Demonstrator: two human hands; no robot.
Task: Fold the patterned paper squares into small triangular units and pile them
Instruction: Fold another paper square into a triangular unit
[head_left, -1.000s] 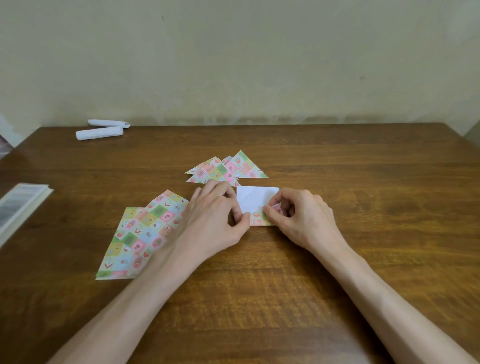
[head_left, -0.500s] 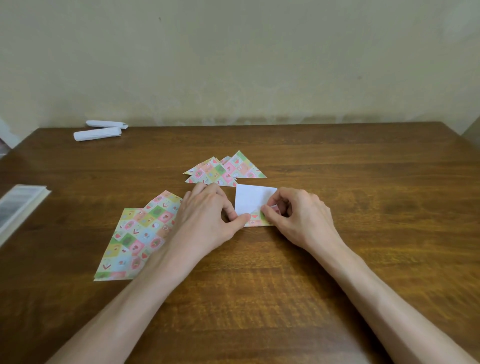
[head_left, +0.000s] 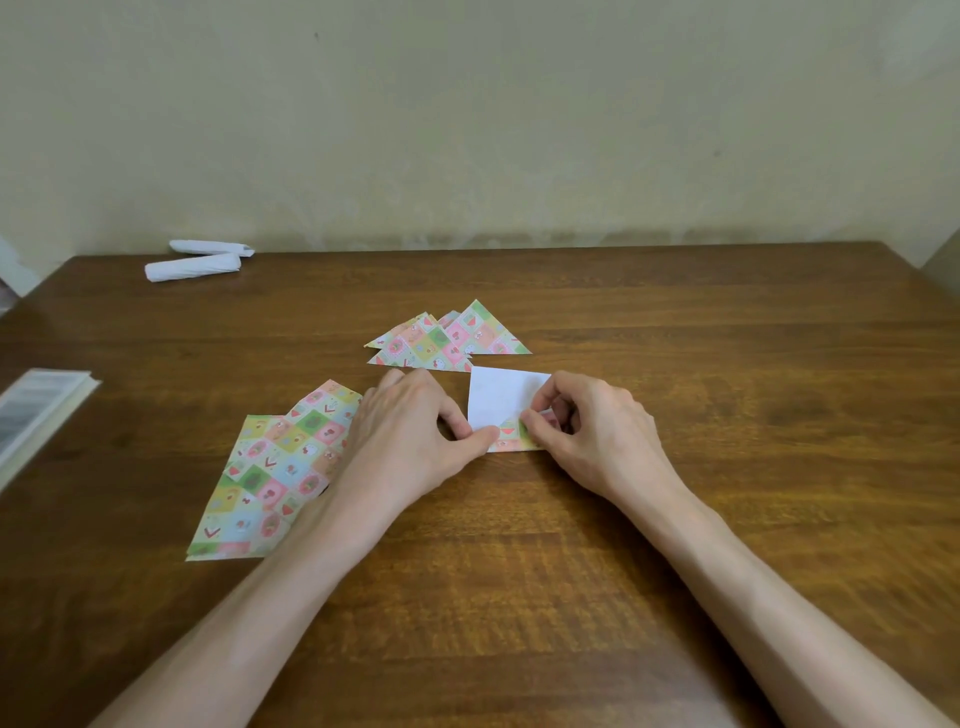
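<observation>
A small paper square (head_left: 501, 397) lies white side up at the middle of the wooden table (head_left: 727, 415), its near edge turned up to show the pattern. My left hand (head_left: 410, 431) pinches the near left corner with thumb and fingers. My right hand (head_left: 587, 426) pinches the near right part of the turned-up edge. Just beyond lies a pile of folded patterned triangles (head_left: 449, 340). To the left of my left hand lie flat patterned sheets (head_left: 275, 467), fanned and partly under my wrist.
Two rolled white paper pieces (head_left: 195, 262) lie at the far left by the wall. A white book or pad (head_left: 36, 415) sticks in at the left edge. Bare wood stretches on the right and near sides.
Both hands stay on the near edge of the paper square; the fingers shift only slightly along the fold. The camera has drifted a little.
</observation>
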